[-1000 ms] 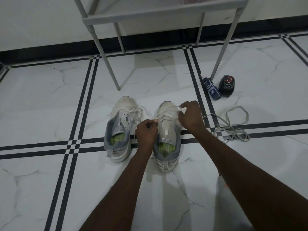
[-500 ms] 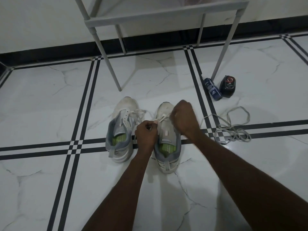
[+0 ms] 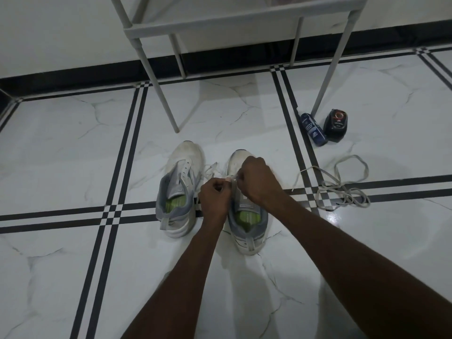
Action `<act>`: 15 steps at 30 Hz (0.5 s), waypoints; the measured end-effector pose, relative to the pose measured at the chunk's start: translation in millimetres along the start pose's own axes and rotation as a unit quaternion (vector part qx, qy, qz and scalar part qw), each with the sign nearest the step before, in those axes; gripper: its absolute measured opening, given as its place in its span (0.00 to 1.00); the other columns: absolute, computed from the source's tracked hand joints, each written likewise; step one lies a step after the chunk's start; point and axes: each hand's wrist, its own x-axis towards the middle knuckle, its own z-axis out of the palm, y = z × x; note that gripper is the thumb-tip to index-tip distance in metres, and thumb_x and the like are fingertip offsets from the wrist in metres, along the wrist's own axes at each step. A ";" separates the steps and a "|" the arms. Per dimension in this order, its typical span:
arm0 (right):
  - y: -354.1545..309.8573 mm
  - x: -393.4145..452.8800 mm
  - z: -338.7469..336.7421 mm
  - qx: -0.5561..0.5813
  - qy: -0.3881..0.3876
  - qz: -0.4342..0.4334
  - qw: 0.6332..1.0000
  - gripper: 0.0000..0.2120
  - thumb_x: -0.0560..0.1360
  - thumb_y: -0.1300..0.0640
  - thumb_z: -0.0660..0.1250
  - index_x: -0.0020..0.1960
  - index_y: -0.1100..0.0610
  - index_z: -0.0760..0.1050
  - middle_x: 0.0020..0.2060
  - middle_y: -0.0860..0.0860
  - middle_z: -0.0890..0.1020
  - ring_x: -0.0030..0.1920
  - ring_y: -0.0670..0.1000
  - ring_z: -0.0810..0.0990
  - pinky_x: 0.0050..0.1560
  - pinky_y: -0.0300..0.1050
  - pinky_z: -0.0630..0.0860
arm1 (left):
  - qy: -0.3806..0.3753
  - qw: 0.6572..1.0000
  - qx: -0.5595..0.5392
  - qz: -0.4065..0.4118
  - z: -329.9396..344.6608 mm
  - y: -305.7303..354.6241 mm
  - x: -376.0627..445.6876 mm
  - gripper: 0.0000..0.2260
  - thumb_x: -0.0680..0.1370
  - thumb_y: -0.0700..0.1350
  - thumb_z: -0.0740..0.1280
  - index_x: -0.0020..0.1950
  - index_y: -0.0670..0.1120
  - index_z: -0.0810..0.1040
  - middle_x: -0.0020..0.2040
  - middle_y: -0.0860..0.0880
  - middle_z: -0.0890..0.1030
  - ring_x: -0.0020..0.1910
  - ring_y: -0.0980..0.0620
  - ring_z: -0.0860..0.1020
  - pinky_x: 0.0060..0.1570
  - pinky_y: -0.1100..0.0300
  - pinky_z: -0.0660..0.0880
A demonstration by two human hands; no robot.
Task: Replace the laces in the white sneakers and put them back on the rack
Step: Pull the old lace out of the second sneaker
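Two white-and-grey mesh sneakers (image 3: 179,189) on marble floor (image 3: 73,148); left hand (image 3: 215,198) and right hand (image 3: 259,182) pinch white lace (image 3: 232,178) over right one. Loose grey lace (image 3: 342,189), blue bottle (image 3: 313,129), black jar (image 3: 336,124) beside grey metal rack's (image 3: 234,23) right leg.

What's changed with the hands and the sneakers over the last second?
The right hand slid from the toe side back toward the left hand over the right sneaker, both pinching the white lace. The left sneaker, loose laces and two bottles stayed put.

White-grey sneakers (image 3: 179,189), green insoles (image 3: 175,203); white marble floor (image 3: 61,148) striped black; grey loose lace (image 3: 342,189); blue bottle (image 3: 313,129).
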 end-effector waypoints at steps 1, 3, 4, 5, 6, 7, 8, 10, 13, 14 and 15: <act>3.4 2.2 -3.6 0.017 0.016 0.009 1.000 0.10 0.75 0.56 0.66 0.47 0.62 0.80 0.47 0.55 0.76 0.50 0.54 0.75 0.43 0.43 0.65 | 0.005 1.000 0.001 -0.002 -0.6 0.5 -0.2 0.07 0.78 0.46 0.70 0.45 0.43 0.84 0.40 0.50 0.85 0.42 0.52 0.82 0.45 0.56 0.79; 22.0 10.6 -20.2 0.009 0.071 0.056 0.996 0.10 0.74 0.55 0.63 0.43 0.62 0.77 0.40 0.54 0.75 0.44 0.52 0.76 0.43 0.39 0.65 | 0.011 1.000 -0.006 -0.008 -0.6 1.9 0.3 0.07 0.78 0.45 0.70 0.44 0.43 0.84 0.40 0.49 0.84 0.42 0.51 0.82 0.46 0.56 0.78; 36.5 13.5 -34.3 0.006 0.103 0.103 0.989 0.10 0.74 0.56 0.62 0.42 0.61 0.76 0.38 0.55 0.76 0.42 0.54 0.77 0.41 0.39 0.66 | 0.012 1.000 -0.014 -0.010 -0.1 2.2 0.2 0.07 0.78 0.45 0.70 0.44 0.43 0.83 0.40 0.49 0.84 0.42 0.51 0.82 0.46 0.57 0.78; 51.0 15.8 -48.7 0.016 0.130 0.149 0.980 0.09 0.75 0.58 0.61 0.41 0.62 0.75 0.38 0.57 0.77 0.41 0.56 0.77 0.40 0.42 0.69 | 0.012 1.000 -0.019 -0.011 -0.3 2.6 -0.1 0.06 0.78 0.45 0.70 0.44 0.43 0.83 0.40 0.49 0.83 0.42 0.51 0.82 0.45 0.58 0.77; 65.1 16.3 -61.3 0.022 0.163 0.182 0.970 0.08 0.75 0.60 0.61 0.41 0.64 0.75 0.40 0.60 0.78 0.43 0.60 0.78 0.41 0.46 0.72 | 0.013 1.000 -0.021 -0.012 -0.3 3.3 -0.9 0.06 0.78 0.45 0.71 0.44 0.44 0.83 0.40 0.50 0.83 0.42 0.52 0.81 0.45 0.59 0.77; 76.2 15.9 -69.2 0.029 0.195 0.201 0.960 0.07 0.74 0.62 0.62 0.42 0.66 0.76 0.43 0.63 0.79 0.46 0.62 0.78 0.45 0.49 0.74 | 0.013 1.000 -0.021 -0.013 -0.3 4.0 -1.2 0.06 0.78 0.45 0.70 0.44 0.43 0.83 0.40 0.50 0.83 0.42 0.52 0.81 0.44 0.60 0.76; 78.5 14.8 -74.0 0.022 0.213 0.203 0.955 0.07 0.74 0.62 0.65 0.45 0.66 0.78 0.47 0.64 0.79 0.50 0.64 0.78 0.50 0.51 0.75 | 0.013 1.000 -0.021 -0.015 0.2 4.2 -0.9 0.06 0.78 0.45 0.70 0.45 0.43 0.83 0.40 0.49 0.83 0.42 0.52 0.81 0.44 0.60 0.75; 65.7 12.3 -68.8 0.006 0.179 0.165 0.970 0.13 0.75 0.57 0.70 0.56 0.62 0.80 0.57 0.61 0.77 0.59 0.60 0.75 0.60 0.48 0.69 | 0.013 1.000 -0.020 -0.020 1.3 3.7 -1.2 0.06 0.78 0.45 0.70 0.46 0.42 0.83 0.41 0.48 0.84 0.42 0.51 0.81 0.44 0.59 0.75; 29.8 6.0 -36.3 0.033 0.033 0.062 0.997 0.10 0.75 0.50 0.71 0.52 0.55 0.83 0.53 0.54 0.77 0.60 0.55 0.73 0.53 0.41 0.61 | 0.008 1.000 -0.008 -0.021 1.4 7.2 -2.3 0.07 0.78 0.45 0.70 0.47 0.43 0.84 0.41 0.48 0.84 0.42 0.52 0.81 0.45 0.58 0.76; 17.9 2.7 -23.5 0.019 -0.014 0.033 0.999 0.10 0.75 0.50 0.69 0.48 0.54 0.84 0.49 0.54 0.79 0.57 0.56 0.76 0.50 0.42 0.62 | 0.007 1.000 -0.002 -0.017 0.8 6.4 -1.8 0.07 0.78 0.45 0.69 0.47 0.43 0.84 0.41 0.49 0.84 0.42 0.52 0.81 0.45 0.57 0.77; 8.9 -0.5 -13.2 0.009 -0.038 0.020 0.999 0.11 0.75 0.50 0.67 0.44 0.55 0.85 0.45 0.56 0.80 0.53 0.58 0.78 0.48 0.43 0.64 | 0.005 1.000 0.001 -0.012 0.4 4.7 -1.3 0.07 0.78 0.45 0.69 0.46 0.43 0.84 0.40 0.49 0.84 0.42 0.52 0.82 0.45 0.56 0.78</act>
